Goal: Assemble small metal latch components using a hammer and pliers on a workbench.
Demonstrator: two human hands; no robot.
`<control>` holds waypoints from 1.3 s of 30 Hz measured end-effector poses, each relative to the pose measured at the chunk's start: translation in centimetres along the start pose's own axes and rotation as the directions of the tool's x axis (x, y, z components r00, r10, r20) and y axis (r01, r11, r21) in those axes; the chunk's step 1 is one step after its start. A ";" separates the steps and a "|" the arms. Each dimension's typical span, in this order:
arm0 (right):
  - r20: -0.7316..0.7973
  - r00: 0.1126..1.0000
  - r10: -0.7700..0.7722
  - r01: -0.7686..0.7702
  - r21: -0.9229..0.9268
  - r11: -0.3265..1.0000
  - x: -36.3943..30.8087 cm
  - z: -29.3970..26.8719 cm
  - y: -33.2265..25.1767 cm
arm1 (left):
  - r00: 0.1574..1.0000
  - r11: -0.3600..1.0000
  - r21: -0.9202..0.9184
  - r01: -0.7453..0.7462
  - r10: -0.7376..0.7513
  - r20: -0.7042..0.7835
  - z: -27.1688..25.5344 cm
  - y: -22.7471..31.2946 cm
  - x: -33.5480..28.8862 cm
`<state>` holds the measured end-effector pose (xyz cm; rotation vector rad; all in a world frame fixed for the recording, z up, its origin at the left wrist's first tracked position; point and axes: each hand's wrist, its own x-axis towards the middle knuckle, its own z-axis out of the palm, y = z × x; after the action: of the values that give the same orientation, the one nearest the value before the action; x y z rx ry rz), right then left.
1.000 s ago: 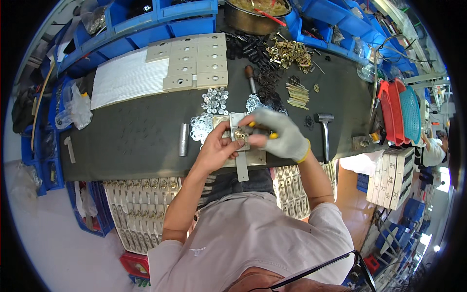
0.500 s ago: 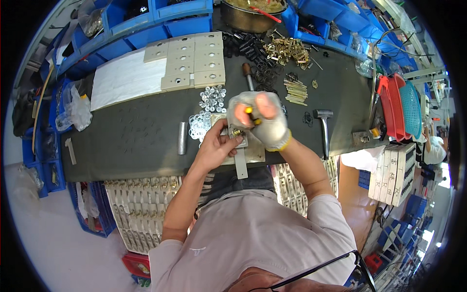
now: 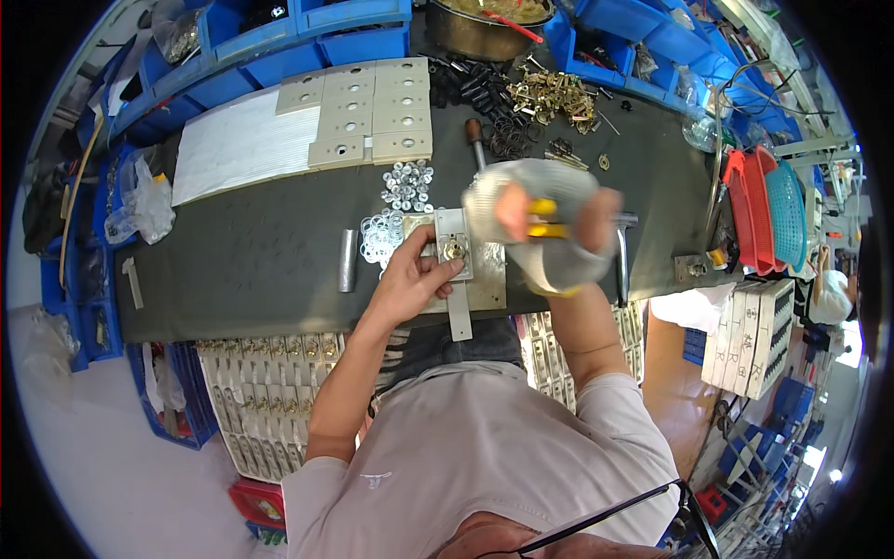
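Observation:
My bare left hand (image 3: 414, 275) grips a narrow metal lock plate (image 3: 450, 224) near the table's front edge. A round brass part (image 3: 453, 249) sits in this plate, just above my thumb. My right hand (image 3: 545, 224), in a pale knitted glove with bare fingertips, is raised to the right of the plate and smeared by motion. Its fingers are closed round a yellow-handled tool (image 3: 548, 229), whose working end I cannot make out. Under the plate lie a flat metal base plate (image 3: 489, 293) and a long grey strip (image 3: 460, 315) pointing toward me.
Silver washers (image 3: 407, 186) and clear rings (image 3: 380, 238) lie left of the plate. A metal cylinder (image 3: 347, 261), a hammer (image 3: 623, 265) and a brown-handled tool (image 3: 474, 132) rest on the dark mat. Beyond are beige plates (image 3: 402, 102), brass parts (image 3: 549, 98) and blue bins (image 3: 363, 47).
My right hand has moved right, away from the plate, with the yellow-handled tool, uncovering the brass part. My left hand has kept its hold on the plate.

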<state>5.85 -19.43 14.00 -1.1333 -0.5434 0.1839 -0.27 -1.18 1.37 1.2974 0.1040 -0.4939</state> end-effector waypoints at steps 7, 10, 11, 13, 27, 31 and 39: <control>-0.070 0.970 0.232 -0.231 0.024 0.973 -0.5 0.3 6.8 | 0.998 0.998 -0.019 -0.055 0.056 0.019 0.1 -0.3 0.1; -0.054 0.997 0.049 -0.040 0.152 0.988 -1.0 0.1 5.0 | 0.998 0.999 -0.026 -0.044 0.046 0.049 -0.4 -0.3 0.1; -0.178 0.984 -0.001 0.016 0.082 0.997 -1.8 1.3 2.9 | 0.997 0.999 -0.025 -0.032 0.034 0.068 -0.5 -0.3 0.1; -0.076 0.986 -0.149 0.150 0.007 0.989 -4.4 0.5 0.5 | 0.995 0.999 -0.048 -0.024 0.029 0.100 -0.4 -0.1 0.0; -0.105 0.980 -0.167 0.161 -0.063 0.985 -6.0 2.5 0.2 | 0.990 0.999 0.000 -0.052 0.051 0.129 -0.6 0.1 -0.2; -0.029 0.997 -0.074 0.055 -0.428 0.902 -8.4 0.2 3.2 | 0.990 0.995 -0.072 -0.070 0.079 0.119 -0.3 -0.3 -0.1; -0.133 0.989 -0.058 0.076 0.134 0.988 -5.0 0.4 5.4 | 0.987 0.993 0.005 -0.115 0.114 0.113 -0.8 -1.7 0.5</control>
<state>2.02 -18.82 7.70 -0.9823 -0.4466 0.0882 -0.38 -0.86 -0.56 1.2765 -0.0670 -0.4685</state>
